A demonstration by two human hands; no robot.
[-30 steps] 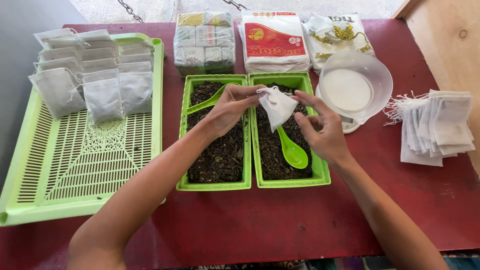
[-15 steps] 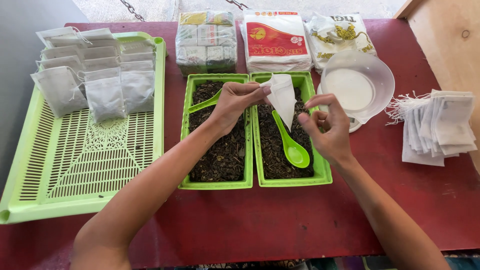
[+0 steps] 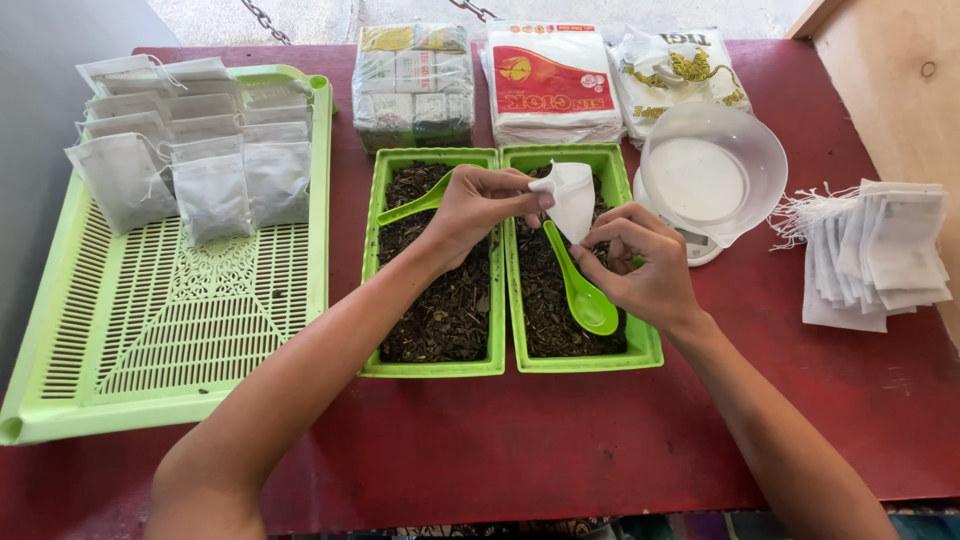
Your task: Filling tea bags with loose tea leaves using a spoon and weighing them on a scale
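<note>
Packets (image 3: 555, 80), scale (image 3: 710, 180), slotted tray (image 3: 180, 330)

Both hands hold a white pouch (image 3: 568, 196) above two green trays (image 3: 510, 362) of dark loose tea. Left hand (image 3: 478, 205) pinches its top edge; right hand (image 3: 640, 268) pinches its lower corner. A green spoon (image 3: 580, 285) lies in the right tray. Filled pouches (image 3: 190, 150) stand on the slatted tray (image 3: 170, 330); empty pouches (image 3: 880, 255) lie stacked at right.

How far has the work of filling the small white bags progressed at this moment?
Done: a batch of filled white bags stands on the light green slotted tray. In hand: left hand and right hand hold one small white bag over the green bins of dark loose tea. Left: a stack of flat empty bags.
</note>
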